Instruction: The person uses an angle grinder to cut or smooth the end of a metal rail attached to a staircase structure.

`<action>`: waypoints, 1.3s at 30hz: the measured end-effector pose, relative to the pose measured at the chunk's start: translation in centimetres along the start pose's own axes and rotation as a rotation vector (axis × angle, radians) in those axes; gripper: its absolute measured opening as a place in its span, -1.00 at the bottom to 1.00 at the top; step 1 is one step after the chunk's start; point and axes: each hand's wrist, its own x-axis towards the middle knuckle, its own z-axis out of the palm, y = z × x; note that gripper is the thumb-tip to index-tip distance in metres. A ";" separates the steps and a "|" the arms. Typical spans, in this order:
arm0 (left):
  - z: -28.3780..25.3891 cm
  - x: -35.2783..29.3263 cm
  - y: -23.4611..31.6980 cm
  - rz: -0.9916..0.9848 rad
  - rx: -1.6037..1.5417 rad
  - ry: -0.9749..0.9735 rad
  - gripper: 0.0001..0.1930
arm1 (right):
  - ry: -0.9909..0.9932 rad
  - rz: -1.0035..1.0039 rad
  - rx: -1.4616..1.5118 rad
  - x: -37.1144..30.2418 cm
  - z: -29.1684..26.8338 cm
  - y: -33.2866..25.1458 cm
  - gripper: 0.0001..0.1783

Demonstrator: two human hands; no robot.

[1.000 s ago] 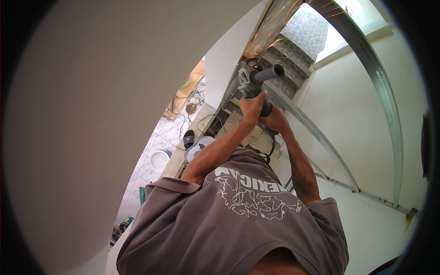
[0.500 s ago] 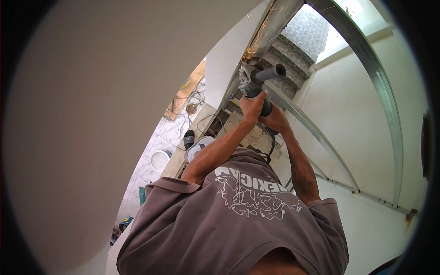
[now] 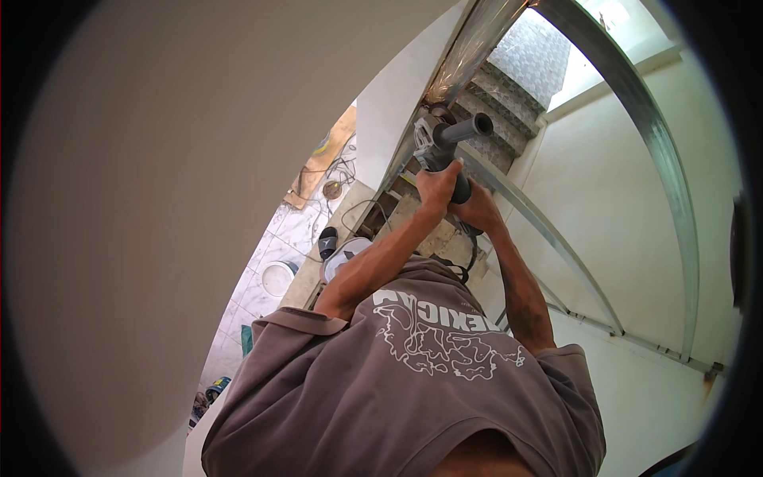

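Note:
Both my hands grip an angle grinder (image 3: 433, 141), arms stretched out ahead of me. My left hand (image 3: 439, 188) is closed around its body just behind the head. My right hand (image 3: 478, 208) wraps the rear of the body, partly hidden by it. A dark side handle (image 3: 469, 127) sticks out to the right with no hand on it. The grinder's head meets a long metal beam (image 3: 469, 52) at its lower part, and thin spark streaks run up along the beam. The disc itself is mostly hidden.
Curved metal bars (image 3: 656, 127) arch along the right wall. Grey steps (image 3: 501, 107) rise beyond the beam. A pale wall (image 3: 159, 199) fills the left. Lower down are a white bucket (image 3: 278, 278), a wooden board (image 3: 322, 163), loose cables (image 3: 342, 168) and a dark slipper (image 3: 327, 242) on my foot.
The bright orange sparks at the grinder's head have thinned to faint streaks on the beam. The grinder has barely shifted, and both hands keep their grip.

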 end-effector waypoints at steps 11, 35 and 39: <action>-0.1 0.3 -0.4 -0.033 -0.040 -0.015 -0.63 | -0.008 0.019 -0.003 0.6 0.2 0.8 -0.30; -0.1 0.5 -0.8 -0.019 -0.056 -0.006 -0.62 | -0.004 -0.005 0.032 0.7 0.7 1.0 -0.29; -0.1 0.7 -0.7 -0.001 -0.036 -0.006 -0.61 | -0.015 0.005 -0.009 0.9 0.3 0.9 -0.29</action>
